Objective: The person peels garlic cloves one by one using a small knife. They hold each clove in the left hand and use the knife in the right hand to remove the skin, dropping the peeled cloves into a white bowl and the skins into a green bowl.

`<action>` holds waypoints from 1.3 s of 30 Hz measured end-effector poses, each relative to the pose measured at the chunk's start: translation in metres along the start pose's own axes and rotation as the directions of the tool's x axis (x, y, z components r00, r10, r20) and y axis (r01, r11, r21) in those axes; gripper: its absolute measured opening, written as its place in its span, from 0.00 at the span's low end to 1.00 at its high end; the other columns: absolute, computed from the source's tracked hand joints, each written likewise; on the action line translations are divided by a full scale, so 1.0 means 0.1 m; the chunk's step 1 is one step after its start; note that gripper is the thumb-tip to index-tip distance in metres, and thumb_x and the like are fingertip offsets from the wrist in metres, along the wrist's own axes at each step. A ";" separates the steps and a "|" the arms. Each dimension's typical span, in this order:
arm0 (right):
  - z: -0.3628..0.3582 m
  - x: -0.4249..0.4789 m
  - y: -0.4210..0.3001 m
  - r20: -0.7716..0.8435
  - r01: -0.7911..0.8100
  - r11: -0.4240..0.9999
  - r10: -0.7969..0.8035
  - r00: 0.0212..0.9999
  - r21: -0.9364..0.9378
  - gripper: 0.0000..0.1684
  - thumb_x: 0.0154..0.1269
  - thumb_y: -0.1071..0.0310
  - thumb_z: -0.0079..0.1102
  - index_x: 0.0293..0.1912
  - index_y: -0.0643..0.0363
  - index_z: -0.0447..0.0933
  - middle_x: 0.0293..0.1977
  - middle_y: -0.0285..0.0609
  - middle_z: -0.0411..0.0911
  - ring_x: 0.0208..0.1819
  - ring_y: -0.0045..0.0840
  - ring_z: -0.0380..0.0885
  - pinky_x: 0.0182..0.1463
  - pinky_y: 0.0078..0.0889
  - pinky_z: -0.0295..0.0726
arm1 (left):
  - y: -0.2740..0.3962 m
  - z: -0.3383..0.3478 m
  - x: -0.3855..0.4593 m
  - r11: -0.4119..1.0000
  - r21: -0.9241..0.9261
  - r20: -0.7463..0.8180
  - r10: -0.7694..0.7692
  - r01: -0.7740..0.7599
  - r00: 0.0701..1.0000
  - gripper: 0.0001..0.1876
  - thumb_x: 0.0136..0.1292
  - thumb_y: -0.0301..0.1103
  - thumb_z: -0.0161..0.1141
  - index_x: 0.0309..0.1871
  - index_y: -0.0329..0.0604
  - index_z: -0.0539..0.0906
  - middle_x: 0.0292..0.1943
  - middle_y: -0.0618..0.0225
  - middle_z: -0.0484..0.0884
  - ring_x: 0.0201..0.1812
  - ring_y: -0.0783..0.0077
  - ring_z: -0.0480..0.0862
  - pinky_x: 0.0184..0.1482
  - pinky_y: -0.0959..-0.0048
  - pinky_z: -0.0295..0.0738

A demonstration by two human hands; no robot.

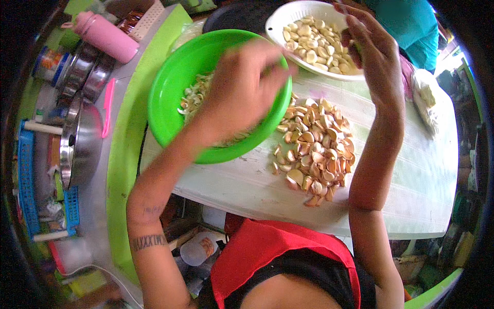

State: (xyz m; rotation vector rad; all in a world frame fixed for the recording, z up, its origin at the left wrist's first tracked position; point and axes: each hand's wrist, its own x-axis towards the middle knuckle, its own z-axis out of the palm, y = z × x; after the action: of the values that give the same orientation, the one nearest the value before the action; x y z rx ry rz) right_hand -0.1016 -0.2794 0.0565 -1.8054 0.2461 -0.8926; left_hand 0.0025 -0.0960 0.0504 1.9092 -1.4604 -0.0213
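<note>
My left hand [243,90], blurred, hangs over a green plastic bowl [166,96] with its fingers bent. Pale garlic peelings [195,94] lie in that bowl, partly covered by the hand and forearm. At the far side, my right hand [376,58] is raised over the right rim of a white plastic colander [278,40]. Peeled garlic cloves [318,44] sit in the colander. What either hand may hold is not plain. Between my forearms, a heap of unpeeled garlic cloves [316,150] rests on the pale table [239,189].
A person in a teal garment [413,34] is at the far right. Near the table's right side lies a whitish plastic bag [426,100]. On the left ledge are a pink tumbler [108,36], a pink-handled utensil [108,108] and a steel pan [83,143].
</note>
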 end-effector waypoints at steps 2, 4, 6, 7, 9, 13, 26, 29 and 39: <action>0.04 -0.03 0.00 0.067 0.042 0.999 -0.042 0.997 0.004 0.12 0.68 0.68 0.48 0.46 0.64 0.74 0.23 0.30 0.71 0.25 0.10 0.68 0.27 0.14 0.67 | 0.28 0.18 -0.48 0.999 -0.045 0.203 0.004 0.005 0.979 0.12 0.58 0.27 0.58 0.45 0.38 0.79 0.35 0.58 0.81 0.36 0.64 0.81 0.40 0.71 0.76; 0.15 -0.09 0.00 0.077 0.058 0.990 -0.048 0.996 -0.130 0.12 0.67 0.68 0.49 0.43 0.66 0.75 0.24 0.33 0.72 0.25 0.14 0.69 0.29 0.17 0.69 | 0.38 0.41 -0.90 0.998 -0.036 0.259 -0.036 0.047 0.965 0.13 0.57 0.26 0.59 0.46 0.39 0.78 0.39 0.56 0.80 0.38 0.58 0.80 0.42 0.68 0.76; 0.29 -0.14 -0.18 0.210 -0.085 0.979 0.125 0.970 -0.187 0.13 0.67 0.67 0.50 0.44 0.66 0.75 0.28 0.40 0.76 0.28 0.20 0.73 0.32 0.23 0.72 | 0.31 0.68 -1.20 0.992 0.084 0.205 -0.112 0.097 0.972 0.16 0.55 0.26 0.60 0.49 0.40 0.77 0.43 0.56 0.79 0.41 0.55 0.79 0.45 0.66 0.76; 0.32 -0.17 -0.14 0.265 0.021 0.986 0.025 0.964 -0.166 0.14 0.67 0.65 0.50 0.47 0.63 0.75 0.35 0.46 0.79 0.38 0.26 0.78 0.41 0.25 0.76 | 0.22 0.77 -1.26 0.991 0.075 0.199 -0.124 0.111 0.972 0.18 0.55 0.25 0.60 0.50 0.41 0.76 0.45 0.57 0.78 0.43 0.55 0.79 0.47 0.65 0.76; 0.50 -0.19 0.13 0.306 0.276 0.949 -0.219 0.926 -0.155 0.17 0.69 0.61 0.47 0.50 0.61 0.75 0.27 0.37 0.76 0.26 0.15 0.71 0.29 0.20 0.71 | 0.02 0.93 -1.29 0.989 0.054 0.184 -0.145 0.137 0.972 0.21 0.53 0.25 0.60 0.53 0.42 0.75 0.48 0.57 0.77 0.46 0.55 0.77 0.49 0.64 0.75; 0.57 -0.27 0.01 0.374 0.263 0.917 -0.140 0.917 -0.301 0.16 0.67 0.62 0.49 0.48 0.62 0.75 0.27 0.45 0.79 0.29 0.23 0.78 0.36 0.28 0.76 | -0.05 1.03 -1.28 0.981 0.127 0.169 -0.169 0.149 0.971 0.20 0.53 0.25 0.61 0.51 0.44 0.74 0.42 0.60 0.77 0.42 0.55 0.77 0.44 0.63 0.75; 0.65 -0.32 -0.05 0.412 0.155 0.979 -0.089 0.907 -0.130 0.15 0.63 0.61 0.53 0.43 0.63 0.76 0.28 0.58 0.77 0.33 0.48 0.78 0.38 0.44 0.75 | 0.26 0.06 -1.05 0.968 -0.202 -0.240 -0.195 0.147 0.951 0.08 0.56 0.21 0.58 0.40 0.39 0.78 0.35 0.65 0.80 0.34 0.75 0.80 0.37 0.78 0.75; 0.72 -0.36 -0.11 0.439 0.084 0.996 -0.076 0.895 0.000 0.16 0.64 0.62 0.52 0.47 0.63 0.74 0.36 0.59 0.77 0.41 0.45 0.78 0.45 0.40 0.74 | -0.09 -0.15 -0.91 0.815 -0.544 -0.387 -0.455 0.200 0.802 0.08 0.59 0.22 0.57 0.42 0.38 0.77 0.39 0.67 0.81 0.34 0.76 0.80 0.38 0.80 0.75; 1.00 -0.52 -0.16 0.559 0.220 0.971 -0.235 0.795 0.095 0.21 0.61 0.70 0.53 0.55 0.61 0.71 0.44 0.57 0.76 0.46 0.48 0.75 0.49 0.42 0.74 | -0.32 -0.07 -0.94 0.239 -0.971 -0.174 -0.663 -0.014 0.728 0.16 0.61 0.22 0.55 0.53 0.37 0.73 0.47 0.63 0.79 0.44 0.73 0.80 0.47 0.77 0.78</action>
State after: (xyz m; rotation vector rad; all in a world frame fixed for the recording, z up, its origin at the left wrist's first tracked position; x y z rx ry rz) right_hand -0.0744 -0.1720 0.0304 -2.0172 -0.3748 -0.4709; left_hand -0.0020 -0.0092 0.0012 0.9710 -0.2910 -0.4090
